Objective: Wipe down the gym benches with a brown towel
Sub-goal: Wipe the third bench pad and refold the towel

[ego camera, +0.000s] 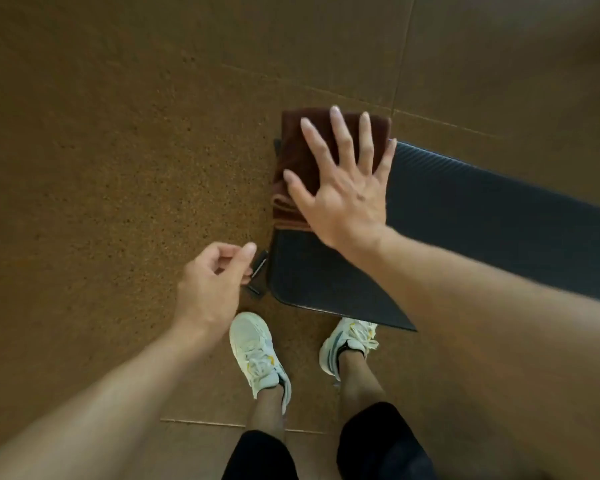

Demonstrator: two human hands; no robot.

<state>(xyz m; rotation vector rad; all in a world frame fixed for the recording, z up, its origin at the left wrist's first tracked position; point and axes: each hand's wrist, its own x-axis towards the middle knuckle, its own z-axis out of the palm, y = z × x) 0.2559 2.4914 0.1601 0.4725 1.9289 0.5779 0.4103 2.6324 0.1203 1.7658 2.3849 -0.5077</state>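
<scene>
Nearest to me were my black shorts (378, 445) and my two white sneakers (257, 351), planted on the brown speckled floor (101, 168) just in front of the near edge of the table (482, 220), a dark padded gym bench running off to my right. My left hand (210, 289) hung beside the bench's near corner, its fingers loosely curled and holding nothing, the thumb close to a small black part of the frame (258, 271) that stuck out below the pad. Farther out, my right hand (343, 188) lay flat with its fingers spread, pressing down on the brown towel (291, 157). The towel sat folded on the left end of the bench, its far edge reaching slightly past the pad. Beyond it the floor showed thin seam lines (402, 64).
</scene>
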